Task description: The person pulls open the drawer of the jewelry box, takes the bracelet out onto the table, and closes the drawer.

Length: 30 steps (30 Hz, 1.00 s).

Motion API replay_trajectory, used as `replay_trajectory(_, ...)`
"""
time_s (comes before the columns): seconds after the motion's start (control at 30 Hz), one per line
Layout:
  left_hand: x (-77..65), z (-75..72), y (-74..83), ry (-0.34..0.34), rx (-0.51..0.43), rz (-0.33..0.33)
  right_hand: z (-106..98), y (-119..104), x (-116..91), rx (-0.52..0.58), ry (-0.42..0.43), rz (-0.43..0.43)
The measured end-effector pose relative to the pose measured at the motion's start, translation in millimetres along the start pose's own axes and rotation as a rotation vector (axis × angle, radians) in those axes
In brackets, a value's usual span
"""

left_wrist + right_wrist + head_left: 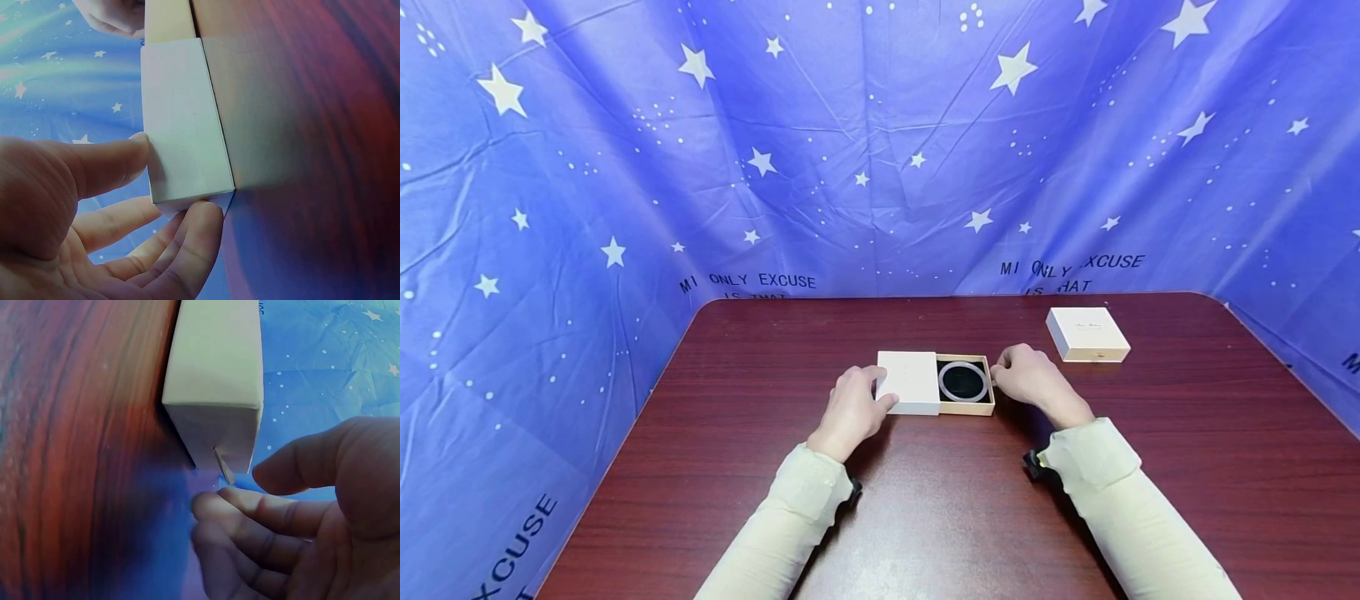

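A white box sleeve [908,382] lies on the table with its cream drawer [967,409] slid partway out to the right. Inside the drawer a pale bangle [942,382] rests on black lining. My left hand [854,405] grips the sleeve's left end, the thumb on one edge and fingers round the end face, as the left wrist view shows. At the drawer's right end is my right hand [1028,375]. In the right wrist view its thumb and loosely bent fingers stand around a small ribbon tab [224,466], with a gap between them and the tab.
A second white box [1087,333], closed, with small lettering on top, sits at the back right of the dark red wooden table [955,508]. Behind the table hangs a blue curtain [880,150] with white stars.
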<state>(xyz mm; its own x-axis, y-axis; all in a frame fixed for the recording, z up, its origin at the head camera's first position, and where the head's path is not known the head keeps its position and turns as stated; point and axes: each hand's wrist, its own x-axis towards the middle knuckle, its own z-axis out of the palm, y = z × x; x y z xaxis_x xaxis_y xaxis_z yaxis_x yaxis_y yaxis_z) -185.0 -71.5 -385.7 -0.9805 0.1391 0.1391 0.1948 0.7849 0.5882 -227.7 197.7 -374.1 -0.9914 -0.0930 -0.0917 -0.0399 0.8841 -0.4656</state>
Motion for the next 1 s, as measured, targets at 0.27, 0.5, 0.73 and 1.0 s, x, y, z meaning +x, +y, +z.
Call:
replay_trajectory(0.27, 0.1, 0.4, -0.1, 0.005, 0.005, 0.005, 2, -3, 1, 0.042, 0.087, -0.043)
replay_trajectory(0.5, 0.1, 0.1, 0.5, 0.0, 0.01, -0.001, 4, -8, -1, 0.045, 0.136, -0.08)
replay_trajectory(0.73, -0.3, -0.3, 0.9, -0.002, 0.006, -0.002, 6, -12, -2, 0.061, 0.176, -0.147)
replay_trajectory(1.0, -0.9, -0.1, 0.4, -0.004, 0.0, -0.003, 12, -17, 0, 0.071, 0.21, -0.23)
